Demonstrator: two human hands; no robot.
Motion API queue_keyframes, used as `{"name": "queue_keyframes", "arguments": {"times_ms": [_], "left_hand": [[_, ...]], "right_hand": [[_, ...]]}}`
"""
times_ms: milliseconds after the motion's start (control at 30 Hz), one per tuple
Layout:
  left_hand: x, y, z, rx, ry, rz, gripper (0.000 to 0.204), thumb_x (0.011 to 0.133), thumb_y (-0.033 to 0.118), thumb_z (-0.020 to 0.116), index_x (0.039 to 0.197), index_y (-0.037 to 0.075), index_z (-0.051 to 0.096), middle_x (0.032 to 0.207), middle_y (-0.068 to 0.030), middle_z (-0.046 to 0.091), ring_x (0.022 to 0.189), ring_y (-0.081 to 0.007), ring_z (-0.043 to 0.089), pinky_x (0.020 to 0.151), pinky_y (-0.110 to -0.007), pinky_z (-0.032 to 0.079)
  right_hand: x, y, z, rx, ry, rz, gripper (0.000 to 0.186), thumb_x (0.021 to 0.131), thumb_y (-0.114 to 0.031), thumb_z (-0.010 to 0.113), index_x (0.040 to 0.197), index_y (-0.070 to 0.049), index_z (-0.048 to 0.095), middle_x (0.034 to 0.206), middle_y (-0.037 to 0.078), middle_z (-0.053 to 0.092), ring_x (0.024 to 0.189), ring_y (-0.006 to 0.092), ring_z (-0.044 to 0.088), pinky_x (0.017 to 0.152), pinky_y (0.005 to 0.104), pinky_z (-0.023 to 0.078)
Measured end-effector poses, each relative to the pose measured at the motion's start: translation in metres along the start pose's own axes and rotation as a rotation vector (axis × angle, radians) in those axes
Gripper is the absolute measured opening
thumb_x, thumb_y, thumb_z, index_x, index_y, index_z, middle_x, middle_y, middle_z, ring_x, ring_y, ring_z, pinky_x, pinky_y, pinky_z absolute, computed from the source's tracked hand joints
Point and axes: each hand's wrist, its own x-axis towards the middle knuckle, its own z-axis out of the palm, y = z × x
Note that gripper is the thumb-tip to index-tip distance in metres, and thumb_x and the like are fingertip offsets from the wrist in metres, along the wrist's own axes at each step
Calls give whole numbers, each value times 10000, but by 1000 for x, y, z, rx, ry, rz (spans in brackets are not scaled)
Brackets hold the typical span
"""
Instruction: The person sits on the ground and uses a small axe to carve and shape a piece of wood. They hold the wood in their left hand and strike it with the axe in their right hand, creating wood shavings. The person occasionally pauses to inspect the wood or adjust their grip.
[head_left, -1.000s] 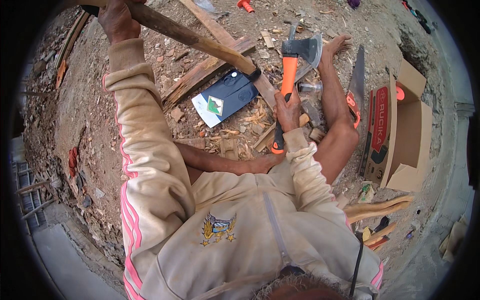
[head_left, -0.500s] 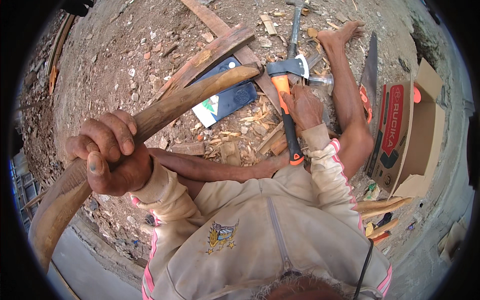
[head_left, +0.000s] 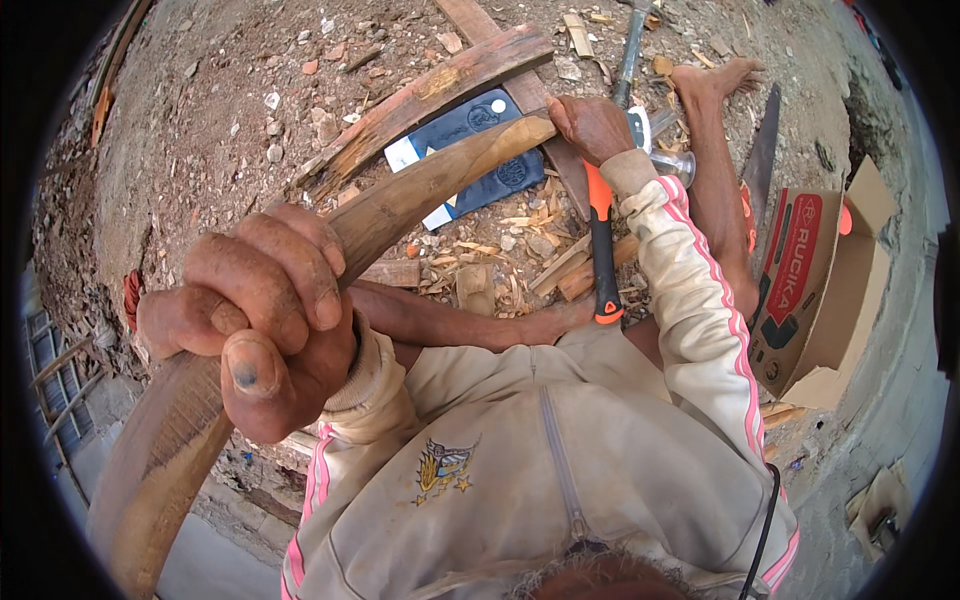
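Note:
A thick, curved length of wood (head_left: 400, 195), shaved smooth and pale in places, slants across the left of the view. My left hand (head_left: 255, 300) is wrapped round its middle, thumb over the fingers. At the wood's far, narrower end, my right hand (head_left: 597, 130) has its fingers bent in against the tip; they partly cover one another. Beneath my right wrist lies a hatchet with an orange and black handle (head_left: 603, 245). The hand and sleeve hide most of its head.
Between my bare legs are wood chips and a dark blue packet (head_left: 470, 150). Beyond lie crossed boards (head_left: 430, 90) and a hammer (head_left: 632, 60). To the right are a handsaw (head_left: 765, 150), an open cardboard box (head_left: 840, 300) and a clear glass (head_left: 675, 165). The ground is stony.
My right hand has left the hatchet's handle and moved up to the far tip of the curved wood. My left hand and the wood have come right and slightly nearer.

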Motion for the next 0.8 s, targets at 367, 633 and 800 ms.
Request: {"name": "queue_keyframes", "arguments": {"times_ms": [367, 633, 800], "left_hand": [[24, -20, 0, 143, 153, 31, 217, 886, 211, 638, 754, 180, 468, 673, 25, 465, 647, -149, 544, 726, -377, 496], [-30, -84, 9, 433, 175, -123, 396, 940, 398, 665, 1150, 67, 611, 1105, -141, 648, 1091, -319, 638, 1067, -473, 454], [-85, -138, 23, 816, 117, -841, 678, 927, 492, 720, 1346, -19, 568, 1175, -160, 664, 1112, -265, 652, 1049, -422, 480]], "right_hand": [[-149, -42, -21, 413, 151, 273, 317, 1019, -325, 559, 907, -41, 646, 744, 184, 662, 701, 403, 664, 624, 505, 503], [-162, -15, 4, 864, 386, 525, 319, 1021, -322, 565, 904, -31, 624, 788, 244, 639, 778, 466, 632, 653, 524, 480], [-166, -20, -3, 781, 282, 442, 327, 1004, -315, 562, 872, -25, 631, 773, 228, 649, 735, 448, 647, 659, 530, 492]]}}
